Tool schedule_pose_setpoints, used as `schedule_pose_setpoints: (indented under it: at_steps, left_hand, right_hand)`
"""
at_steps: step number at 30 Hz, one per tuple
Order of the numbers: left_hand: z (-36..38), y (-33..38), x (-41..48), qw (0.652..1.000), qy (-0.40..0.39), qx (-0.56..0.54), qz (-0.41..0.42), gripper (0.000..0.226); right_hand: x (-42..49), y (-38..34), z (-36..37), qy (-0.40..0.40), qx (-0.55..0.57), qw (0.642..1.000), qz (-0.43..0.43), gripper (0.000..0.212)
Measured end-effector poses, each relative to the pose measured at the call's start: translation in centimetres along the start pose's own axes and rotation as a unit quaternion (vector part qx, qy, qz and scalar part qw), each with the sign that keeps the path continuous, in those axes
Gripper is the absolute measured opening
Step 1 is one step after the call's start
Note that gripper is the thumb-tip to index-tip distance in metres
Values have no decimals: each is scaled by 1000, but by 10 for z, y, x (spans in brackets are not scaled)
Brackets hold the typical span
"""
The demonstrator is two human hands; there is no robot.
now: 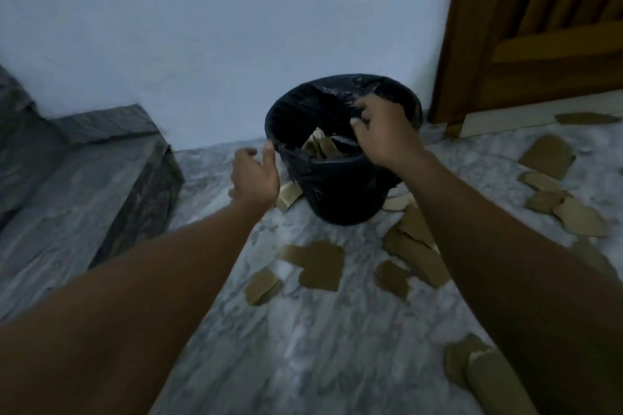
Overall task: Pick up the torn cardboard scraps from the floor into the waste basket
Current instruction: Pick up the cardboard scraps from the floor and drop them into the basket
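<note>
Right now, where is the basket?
Head view, centre: the basket stands by the wall, left of the door, left hand at its rim, right hand gripping its liner.

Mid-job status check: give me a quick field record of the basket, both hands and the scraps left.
basket: black mesh waste basket by the wall, liner bag inside
contents: some cardboard scraps
left hand: thumb at near-left rim, grip unclear
right hand: grips liner bag at right rim
remaining: many floor scraps on the marble floor
</note>
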State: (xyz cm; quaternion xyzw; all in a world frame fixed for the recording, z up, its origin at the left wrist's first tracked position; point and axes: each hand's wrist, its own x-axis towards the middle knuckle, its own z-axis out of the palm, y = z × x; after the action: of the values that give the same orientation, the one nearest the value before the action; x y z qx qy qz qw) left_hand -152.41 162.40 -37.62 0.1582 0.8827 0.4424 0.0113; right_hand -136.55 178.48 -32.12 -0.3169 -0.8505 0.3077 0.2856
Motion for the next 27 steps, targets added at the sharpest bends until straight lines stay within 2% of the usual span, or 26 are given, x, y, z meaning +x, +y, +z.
schedule_pose_setpoints:
  at_steps: [2, 4, 6, 8, 10, 11, 13, 15, 17, 19, 20, 22, 25, 27]
  left_hand:
    - [-3, -18, -16, 998, -40, 43, -10, 55]
    - [-6, -32, -28, 983, -133, 124, 9, 56]
    - [-5, -43, -31, 952, -225, 197, 68, 65]
    - [1, -55, -33, 907, -298, 266, 135, 73]
    - [7, -73, -43, 863, -338, 330, 178, 66]
    - [6, -83, -50, 840, -365, 352, 192, 64]
    - [1, -108, -55, 810, -413, 366, 198, 62]
    - [-1, -129, -56, 810, -419, 366, 182, 64]
    - [-5, -139, -51, 821, -426, 345, 158, 66]
    - [-7, -141, -46, 829, -418, 329, 171, 63]
    - [-7, -142, -43, 833, -412, 322, 179, 60]
    - [-4, -144, -39, 839, -401, 317, 186, 55]
    - [13, -147, -35, 836, -404, 313, 199, 50]
    - [28, -148, -33, 836, -400, 312, 209, 48]
  right_hand:
    - [-28, -14, 2, 1, -20, 1000, -10, 36]
    - [-61, -20, 10, 20, -34, 998, -45, 31]
    - [-92, -17, 21, 53, -63, 993, -79, 25]
    - [-120, -9, 38, 110, -95, 987, -75, 22]
    - [-152, -1, 63, 140, -119, 980, -70, 19]
    - [-168, 1, 76, 120, -126, 983, -61, 17]
    - [-196, 6, 105, 1, -159, 987, -6, 19]
    - [-216, 11, 128, -118, -167, 975, 84, 25]
    - [-220, 14, 146, -167, -147, 964, 145, 30]
    - [-214, 10, 163, -196, -142, 952, 186, 35]
    - [-209, 11, 174, -203, -142, 948, 202, 37]
    - [-196, 8, 191, -168, -97, 941, 278, 48]
    - [-171, 11, 210, -136, -78, 912, 378, 83]
    - [-156, 11, 219, -114, -87, 887, 438, 96]
